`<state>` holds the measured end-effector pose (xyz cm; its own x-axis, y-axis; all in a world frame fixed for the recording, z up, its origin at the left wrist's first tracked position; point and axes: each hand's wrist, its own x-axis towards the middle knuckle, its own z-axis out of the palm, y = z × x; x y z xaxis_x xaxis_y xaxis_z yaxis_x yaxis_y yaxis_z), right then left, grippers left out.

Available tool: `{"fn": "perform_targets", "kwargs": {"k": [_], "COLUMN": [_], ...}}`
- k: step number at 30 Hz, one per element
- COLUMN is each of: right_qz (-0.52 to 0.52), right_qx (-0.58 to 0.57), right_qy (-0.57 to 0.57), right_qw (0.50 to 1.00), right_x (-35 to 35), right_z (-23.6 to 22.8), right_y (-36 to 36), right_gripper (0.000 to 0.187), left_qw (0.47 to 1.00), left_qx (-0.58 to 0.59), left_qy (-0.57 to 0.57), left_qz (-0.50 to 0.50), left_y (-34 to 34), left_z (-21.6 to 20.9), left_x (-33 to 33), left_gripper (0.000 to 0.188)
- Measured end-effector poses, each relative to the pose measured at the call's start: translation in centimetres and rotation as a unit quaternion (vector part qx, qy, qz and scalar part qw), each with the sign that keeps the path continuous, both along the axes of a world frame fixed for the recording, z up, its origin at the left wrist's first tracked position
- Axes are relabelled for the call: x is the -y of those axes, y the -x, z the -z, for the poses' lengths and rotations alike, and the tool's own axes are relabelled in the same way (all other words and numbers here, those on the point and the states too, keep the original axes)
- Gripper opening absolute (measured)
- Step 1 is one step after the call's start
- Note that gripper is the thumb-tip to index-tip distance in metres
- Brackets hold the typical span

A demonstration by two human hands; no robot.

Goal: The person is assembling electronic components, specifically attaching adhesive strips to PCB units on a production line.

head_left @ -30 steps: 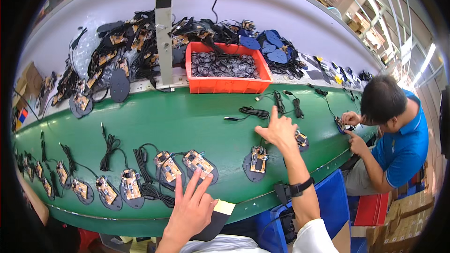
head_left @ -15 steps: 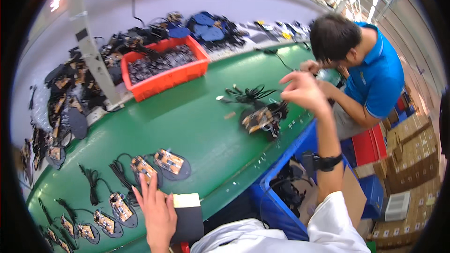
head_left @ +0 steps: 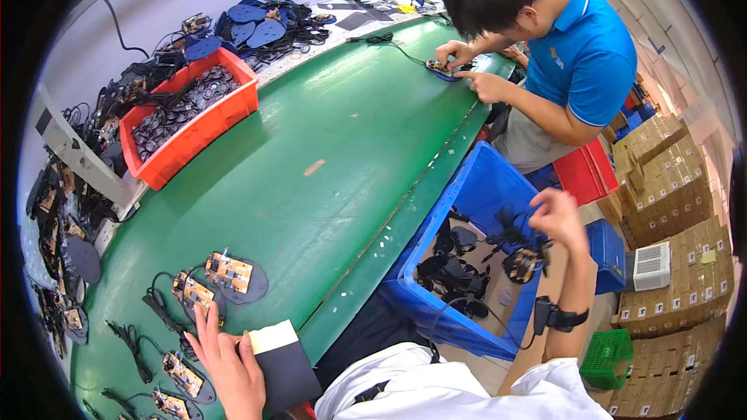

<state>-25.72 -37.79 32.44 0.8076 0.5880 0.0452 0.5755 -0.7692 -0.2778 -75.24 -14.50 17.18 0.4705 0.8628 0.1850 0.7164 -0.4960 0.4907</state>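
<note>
My left hand (head_left: pixel 229 369) is over the green work surface (head_left: pixel 296 210) with its fingers stretched out. Its fingertips reach the lower edge of a circuit board (head_left: pixel 194 292) on a dark oval base; whether they touch it is unclear. Beside it lies another circuit board (head_left: pixel 233 274) on a similar base. Above the blue bin (head_left: pixel 408 284), my right hand (head_left: pixel 559 222) has bent fingers, closed at a bundle of black cable (head_left: pixel 510 225). A cabled circuit board assembly (head_left: pixel 523 264) hangs just below that hand; the exact grip is partly hidden.
More cabled boards (head_left: pixel 183 377) line the near left. Dark parts (head_left: pixel 455 272) lie inside the bin. Beside my left thumb stands a black block (head_left: pixel 284 369) with a pale yellow top. A red tray (head_left: pixel 191 140) holds small round parts. A co-worker (head_left: pixel 595 54) handles a board at far right.
My right hand and the cabled assembly have moved from above the green surface to over the blue bin. My view has turned rightward; my left hand stays near the boards.
</note>
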Motion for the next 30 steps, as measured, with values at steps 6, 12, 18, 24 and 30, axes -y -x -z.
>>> {"fn": "perform_targets", "kwargs": {"k": [6, 12, 18, 24, 30], "right_qz": [0.036, -0.086, -0.485, -0.678, -0.649], "right_qx": [-0.073, 0.062, 0.05, 0.004, -0.017], "right_qy": [0.065, -0.179, -0.209, -0.115, 0.086], "right_qw": [0.995, 0.978, 0.848, 0.726, 0.755], "right_x": [1.4, -5.4, -21.3, -30.8, -33.4], "right_z": [18.1, 15.4, 4.8, 9.5, 8.6], "right_y": [-4.3, -2.7, 17.6, 26.8, 27.6], "right_gripper": [0.022, 0.023, 0.025, 0.054, 0.054], "left_qw": [0.998, 0.998, 0.992, 0.984, 0.979], "left_qx": [-0.037, 0.047, 0.048, 0.054, 0.055], "left_qy": [-0.039, -0.033, -0.049, -0.023, -0.013], "left_qz": [0.041, 0.024, -0.108, -0.168, -0.194], "left_y": [-1.2, 0.5, 3.4, 6.4, 10.1], "left_z": [-0.2, -1.8, -0.9, 1.2, 0.7], "left_x": [-0.7, 0.4, 3.0, 2.5, 0.7], "left_gripper": [0.014, 0.017, 0.016, 0.014, 0.014]}}
